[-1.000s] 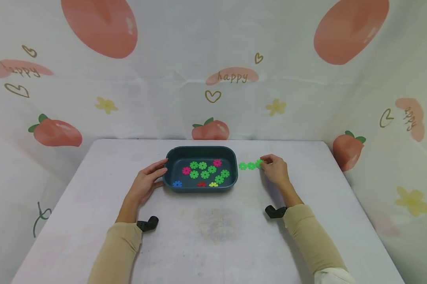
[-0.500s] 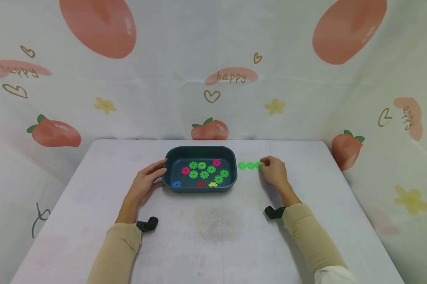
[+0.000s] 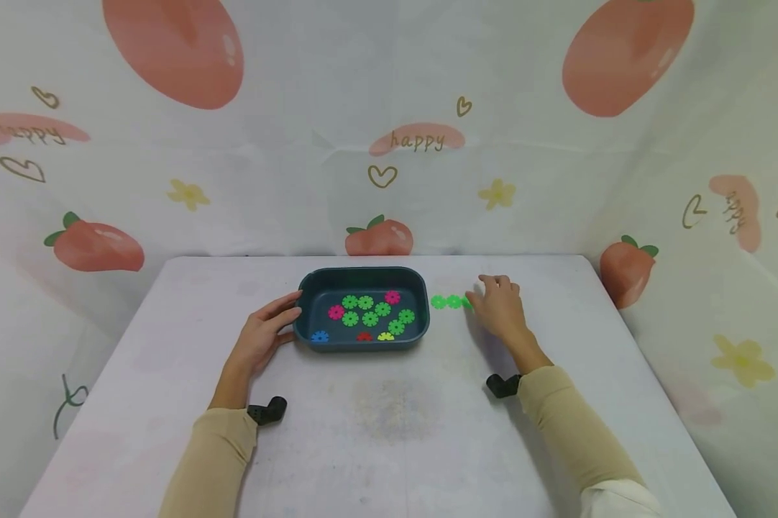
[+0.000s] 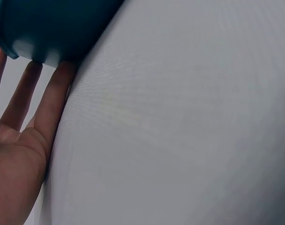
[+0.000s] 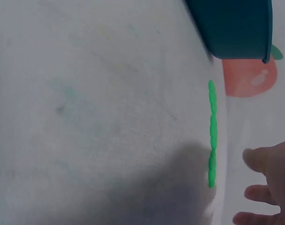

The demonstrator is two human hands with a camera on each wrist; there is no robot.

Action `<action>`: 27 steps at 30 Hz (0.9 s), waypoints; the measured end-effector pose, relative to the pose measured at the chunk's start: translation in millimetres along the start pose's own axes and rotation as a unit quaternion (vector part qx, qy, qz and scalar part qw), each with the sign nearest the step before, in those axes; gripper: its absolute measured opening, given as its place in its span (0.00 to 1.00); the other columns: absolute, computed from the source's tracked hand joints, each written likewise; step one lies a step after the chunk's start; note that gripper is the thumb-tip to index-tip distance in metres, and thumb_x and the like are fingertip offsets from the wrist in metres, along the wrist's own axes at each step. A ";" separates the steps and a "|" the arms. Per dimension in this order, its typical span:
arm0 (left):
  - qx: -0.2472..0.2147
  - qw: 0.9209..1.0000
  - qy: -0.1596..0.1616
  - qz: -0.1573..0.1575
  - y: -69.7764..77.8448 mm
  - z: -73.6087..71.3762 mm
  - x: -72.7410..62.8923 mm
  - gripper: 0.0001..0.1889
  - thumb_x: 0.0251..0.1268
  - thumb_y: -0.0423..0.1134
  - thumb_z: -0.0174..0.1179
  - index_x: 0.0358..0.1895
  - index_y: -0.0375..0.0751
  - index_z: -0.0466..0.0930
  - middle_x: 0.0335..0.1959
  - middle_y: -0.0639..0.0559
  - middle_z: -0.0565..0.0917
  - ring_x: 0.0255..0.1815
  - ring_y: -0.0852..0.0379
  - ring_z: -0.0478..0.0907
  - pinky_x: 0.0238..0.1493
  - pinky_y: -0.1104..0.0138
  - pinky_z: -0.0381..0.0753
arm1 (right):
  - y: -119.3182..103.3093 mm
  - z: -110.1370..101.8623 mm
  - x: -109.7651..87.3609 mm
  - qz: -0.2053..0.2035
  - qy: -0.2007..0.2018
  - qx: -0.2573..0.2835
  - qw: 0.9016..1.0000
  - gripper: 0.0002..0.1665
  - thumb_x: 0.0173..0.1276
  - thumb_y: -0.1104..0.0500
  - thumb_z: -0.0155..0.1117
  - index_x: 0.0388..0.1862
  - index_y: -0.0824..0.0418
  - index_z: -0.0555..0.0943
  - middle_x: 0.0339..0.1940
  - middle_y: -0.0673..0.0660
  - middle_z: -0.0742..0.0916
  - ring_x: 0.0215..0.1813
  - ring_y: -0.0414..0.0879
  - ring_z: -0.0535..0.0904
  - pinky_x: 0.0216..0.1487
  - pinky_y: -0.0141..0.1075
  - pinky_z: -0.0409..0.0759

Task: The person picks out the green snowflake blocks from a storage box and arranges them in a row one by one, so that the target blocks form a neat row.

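A dark teal plastic box (image 3: 363,347) stands toward the back of the white table. Inside it lie several flower-shaped plastic discs, mostly green (image 3: 370,319), with a few pink, red, blue and yellow ones. My left hand (image 3: 257,338) touches the box's left end; in the left wrist view its extended fingers (image 4: 51,101) rest against the outer wall. Right of the box, green discs (image 3: 454,301) lie flat in a row. Beside the row's right end, partly hiding the last disc, my right hand (image 3: 500,311) hovers with thumb and fingers apart, holding nothing.
The white tabletop (image 3: 389,453) stretches in front of the box, with a faint stain near its middle. Behind and beside it hangs a white cloth (image 3: 285,180) printed with peaches, hearts and flowers. Black wrist cameras (image 3: 502,385) jut from both wrists.
My right hand has laid its green disc down at the row's right end, then let go and lifted slightly with its fingers spread. The left hand stays against the box.
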State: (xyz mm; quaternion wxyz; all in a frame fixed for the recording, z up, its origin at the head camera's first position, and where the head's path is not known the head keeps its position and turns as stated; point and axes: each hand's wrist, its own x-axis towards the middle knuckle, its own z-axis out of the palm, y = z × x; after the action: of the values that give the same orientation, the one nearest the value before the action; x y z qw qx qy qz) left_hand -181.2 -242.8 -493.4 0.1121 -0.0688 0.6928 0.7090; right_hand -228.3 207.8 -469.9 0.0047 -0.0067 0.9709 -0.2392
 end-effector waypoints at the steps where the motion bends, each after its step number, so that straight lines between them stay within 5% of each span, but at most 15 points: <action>1: 0.000 1.000 0.000 0.000 0.3 -0.2 -0.3 0.34 0.70 0.52 0.65 0.76 0.49 0.68 0.76 0.50 0.68 0.62 0.61 0.73 0.52 0.70 0.85 | -1.2 -0.7 0.1 -0.002 -0.003 -0.010 1.000 0.37 0.79 0.44 0.53 0.76 0.67 0.65 0.75 0.75 0.66 0.74 0.75 0.60 0.70 0.66 0.67; 14: -0.001 1.000 -0.003 -0.007 3.1 -1.4 0.2 0.33 0.71 0.50 0.64 0.77 0.49 0.68 0.77 0.49 0.67 0.63 0.63 0.73 0.52 0.70 0.85 | -9.8 -5.4 10.7 -0.055 -0.018 -0.119 0.991 0.48 0.77 0.29 0.45 0.83 0.57 0.55 0.84 0.72 0.51 0.83 0.76 0.41 0.76 0.75 0.42; 27: 0.008 1.000 -0.005 -0.007 -0.1 -3.7 1.0 0.34 0.70 0.53 0.65 0.76 0.52 0.68 0.79 0.49 0.65 0.66 0.62 0.71 0.54 0.72 0.84 | -33.2 -18.4 13.2 -0.109 -0.019 -0.114 0.987 0.49 0.76 0.26 0.42 0.84 0.53 0.54 0.86 0.68 0.47 0.84 0.73 0.37 0.77 0.75 0.35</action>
State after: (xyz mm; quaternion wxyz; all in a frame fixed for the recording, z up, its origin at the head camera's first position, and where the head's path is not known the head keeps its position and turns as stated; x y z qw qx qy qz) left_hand -182.4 -246.4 -494.0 0.1211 -0.0690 0.6977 0.7027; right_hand -241.3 186.7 -438.3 -0.0032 -0.1171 0.9850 -0.1263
